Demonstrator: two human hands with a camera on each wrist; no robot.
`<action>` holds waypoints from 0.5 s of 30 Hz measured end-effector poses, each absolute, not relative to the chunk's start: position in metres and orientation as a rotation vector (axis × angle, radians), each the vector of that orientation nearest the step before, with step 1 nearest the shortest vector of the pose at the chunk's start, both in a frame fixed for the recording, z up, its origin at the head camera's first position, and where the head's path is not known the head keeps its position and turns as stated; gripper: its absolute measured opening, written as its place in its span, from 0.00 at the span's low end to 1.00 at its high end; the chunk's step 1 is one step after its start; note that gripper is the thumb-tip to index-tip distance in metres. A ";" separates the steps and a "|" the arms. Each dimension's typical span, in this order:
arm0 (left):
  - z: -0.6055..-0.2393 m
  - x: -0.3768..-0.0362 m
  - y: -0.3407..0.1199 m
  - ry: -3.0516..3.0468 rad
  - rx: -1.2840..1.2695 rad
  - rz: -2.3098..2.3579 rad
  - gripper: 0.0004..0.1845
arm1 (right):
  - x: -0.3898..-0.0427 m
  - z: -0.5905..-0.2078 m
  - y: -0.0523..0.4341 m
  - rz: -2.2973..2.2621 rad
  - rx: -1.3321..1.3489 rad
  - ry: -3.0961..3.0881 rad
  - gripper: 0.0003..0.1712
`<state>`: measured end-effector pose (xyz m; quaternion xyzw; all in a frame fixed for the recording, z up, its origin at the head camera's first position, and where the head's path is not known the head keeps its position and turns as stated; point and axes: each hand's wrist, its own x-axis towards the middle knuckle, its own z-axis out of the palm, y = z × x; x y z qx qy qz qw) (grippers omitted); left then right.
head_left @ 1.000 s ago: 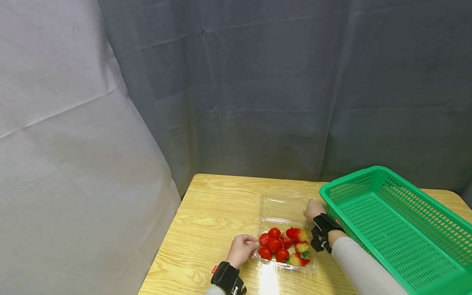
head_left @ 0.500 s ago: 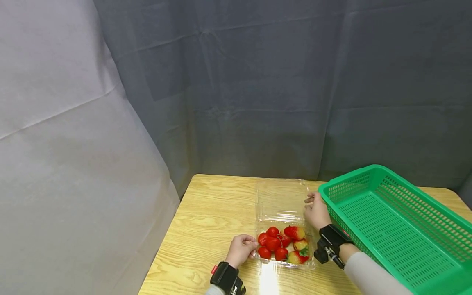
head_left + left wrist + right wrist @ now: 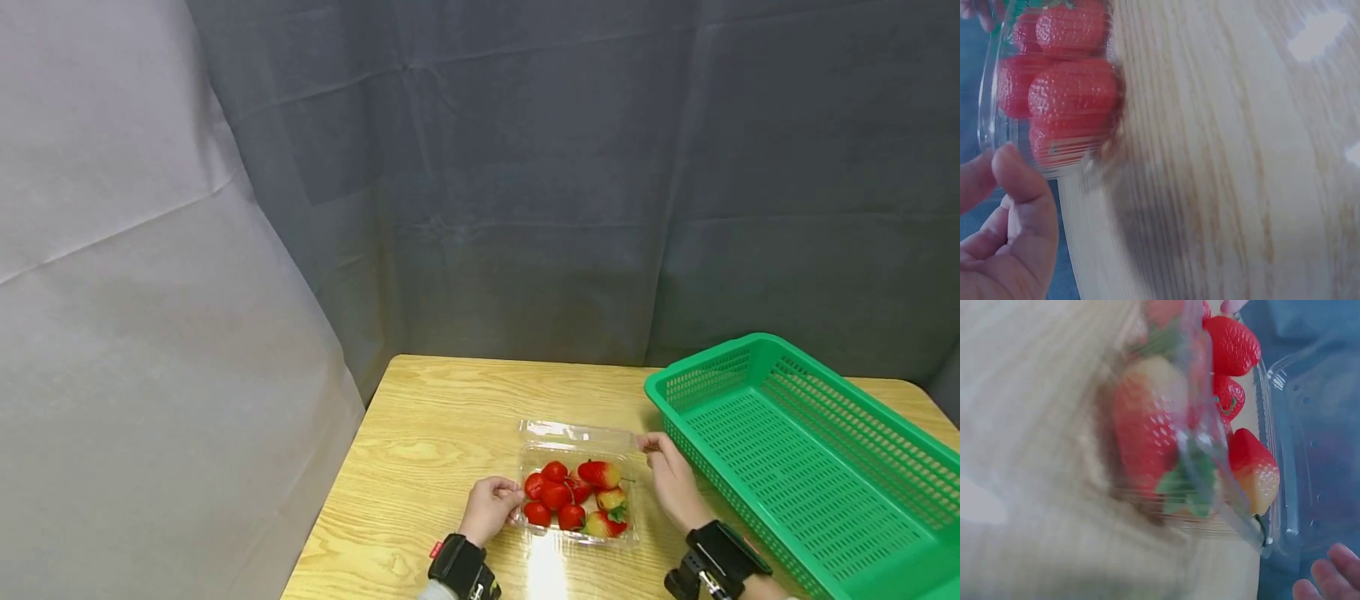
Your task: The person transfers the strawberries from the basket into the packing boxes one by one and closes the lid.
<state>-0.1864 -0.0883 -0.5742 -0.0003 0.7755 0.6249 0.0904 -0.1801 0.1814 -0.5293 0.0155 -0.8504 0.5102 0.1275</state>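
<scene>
A clear plastic clamshell box with several red and yellow-red strawberries sits on the table. Its hinged lid stands tilted up at the far side, seen large in the right wrist view. My left hand pinches the box's left rim; thumb and forefinger meet at the edge in the left wrist view. My right hand is at the lid's right edge, fingertips touching it with the fingers extended. In the right wrist view, those fingers appear beside the lid's lower corner; the thumb is out of sight.
A large green plastic basket stands close to the right forearm. The wooden table ends at a grey curtain behind, with a pale cloth hanging at the left.
The lid has swung up from lying back on the table and leans toward me. My right hand has come nearer along with it. The left hand stays in place.
</scene>
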 end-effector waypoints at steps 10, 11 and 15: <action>-0.580 -0.185 -0.092 2.332 -0.045 1.829 0.06 | -0.157 -0.537 0.182 1.630 -0.083 -2.689 0.24; -0.580 -0.185 -0.093 2.333 -0.050 1.826 0.06 | -0.159 -0.537 0.182 1.641 -0.076 -2.675 0.24; -0.581 -0.185 -0.093 2.334 -0.068 1.821 0.05 | -0.174 -0.533 0.185 1.644 -0.072 -2.709 0.32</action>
